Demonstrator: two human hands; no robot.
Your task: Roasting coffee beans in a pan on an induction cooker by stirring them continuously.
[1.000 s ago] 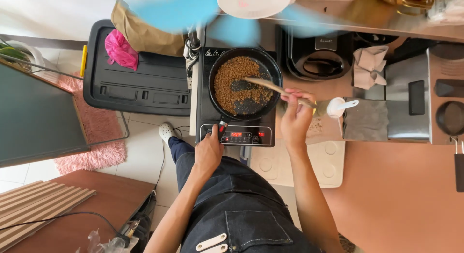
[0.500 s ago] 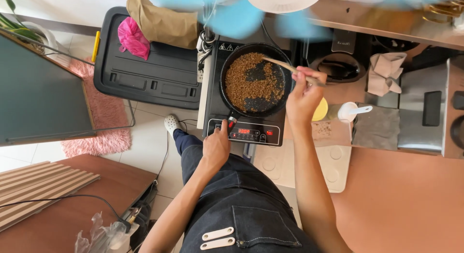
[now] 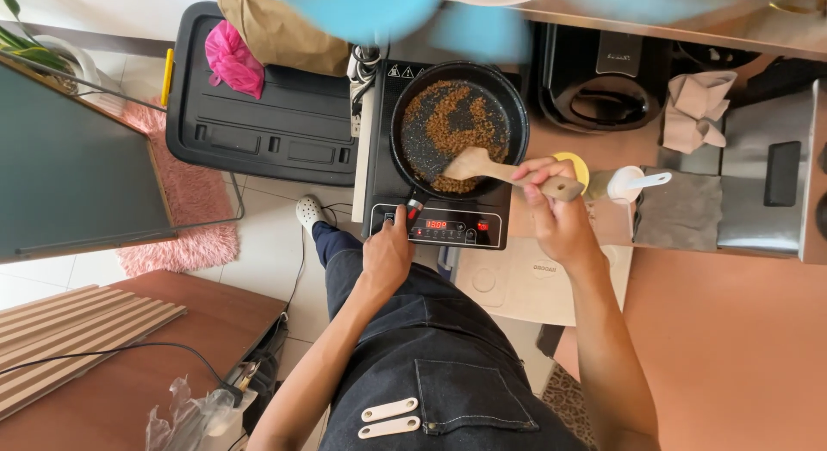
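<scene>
Head view: my right hand fingers wrap tight around a wooden spatula in the black pan of brown bits. My left hand fingers curl on the cooker front.

Wooden spatula tilted in black pan of brown crumbs, on black induction cooker

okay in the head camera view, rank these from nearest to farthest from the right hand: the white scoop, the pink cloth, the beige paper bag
From the right hand:
1. White plastic scoop, just beside it on the counter.
2. Beige paper bag, far across, past the pan.
3. Pink crumpled cloth, farthest, on the black case.
</scene>
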